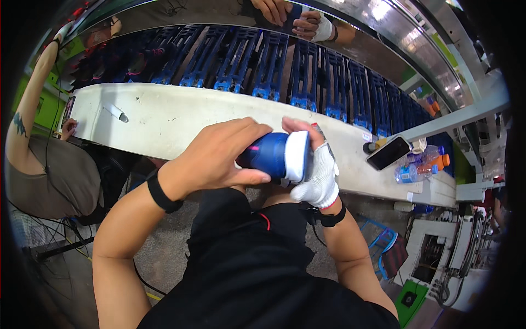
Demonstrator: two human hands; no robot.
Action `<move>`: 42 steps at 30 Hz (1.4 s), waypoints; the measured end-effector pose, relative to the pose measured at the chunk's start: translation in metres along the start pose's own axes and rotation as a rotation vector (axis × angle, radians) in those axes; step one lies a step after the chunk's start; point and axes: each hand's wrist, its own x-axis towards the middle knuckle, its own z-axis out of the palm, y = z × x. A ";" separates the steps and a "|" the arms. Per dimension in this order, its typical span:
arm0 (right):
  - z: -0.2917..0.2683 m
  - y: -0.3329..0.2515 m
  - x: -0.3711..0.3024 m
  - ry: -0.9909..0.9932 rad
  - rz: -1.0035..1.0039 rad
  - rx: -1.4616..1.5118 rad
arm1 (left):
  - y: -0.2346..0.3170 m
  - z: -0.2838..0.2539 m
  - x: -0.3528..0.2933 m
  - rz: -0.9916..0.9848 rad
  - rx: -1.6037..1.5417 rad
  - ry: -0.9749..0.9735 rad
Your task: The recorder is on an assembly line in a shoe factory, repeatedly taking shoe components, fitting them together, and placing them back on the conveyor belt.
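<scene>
- Above the person's lap, at the near edge of the long white bench (192,112), a blue shoe (266,156) is held up in the air between two hands.
- The bare left hand (216,151) is closed around the blue upper, its thumb along the near side.
- The right hand (324,178), in a white glove that leaves some fingertips bare, cups the white sole (296,158) with fingers and thumb spread wide; how hard it presses, one cannot tell.
- As for progress, upper and sole sit together, so joining them looks done, at least loosely; whether the bond is firm does not show.
- What seems left is finishing the handling of this shoe and putting it down, since it rests on neither the bench nor the blue racks (235,63) beyond.
- A phone (388,152) and bottles (413,171) stand aside, untouched.
</scene>
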 end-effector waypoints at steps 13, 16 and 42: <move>0.033 0.039 0.054 0.438 -0.213 0.694 | -0.028 -0.009 0.029 -0.280 -0.137 -0.066; 0.034 0.035 0.058 0.402 -0.146 0.484 | -0.032 -0.012 0.034 -0.284 -0.139 -0.079; -0.011 -0.012 0.005 0.614 -0.211 -0.048 | 0.041 0.023 0.093 0.125 0.177 -0.098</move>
